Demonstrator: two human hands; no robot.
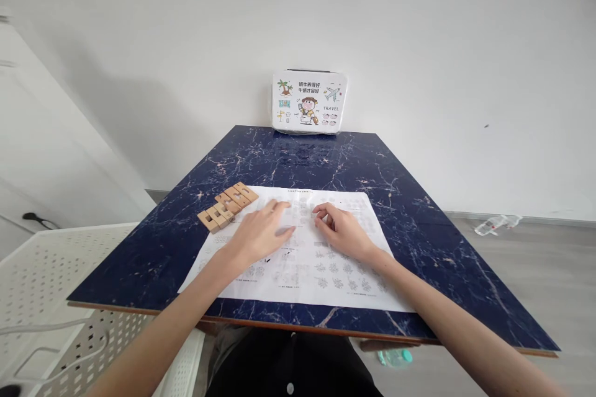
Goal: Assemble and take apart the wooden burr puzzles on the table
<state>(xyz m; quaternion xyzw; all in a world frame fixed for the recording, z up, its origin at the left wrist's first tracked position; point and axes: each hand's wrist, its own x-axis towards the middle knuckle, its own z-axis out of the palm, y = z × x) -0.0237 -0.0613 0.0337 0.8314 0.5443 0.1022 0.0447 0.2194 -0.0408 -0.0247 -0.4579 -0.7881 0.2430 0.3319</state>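
A white printed sheet (302, 288) with rows of small diagrams lies across the near part of the table. My left hand (261, 229) rests over its left half, thumb and fingers apart, nothing between them. Over the right half is my right hand (342, 229), its fingers loosely bent and the thumb a little apart from the index finger; I see nothing in it. Just beyond my left hand, several wooden puzzle pieces (236, 196) with notches sit side by side in a slanting row, partly on the sheet's upper left corner.
The table (326, 161) has a dark blue marbled top. A white cartoon-printed case (310, 102) stands at its far edge against the wall. A white perforated rack (56, 267) with cables is at left. A plastic bottle (395, 356) and clear packaging (496, 224) lie on the floor.
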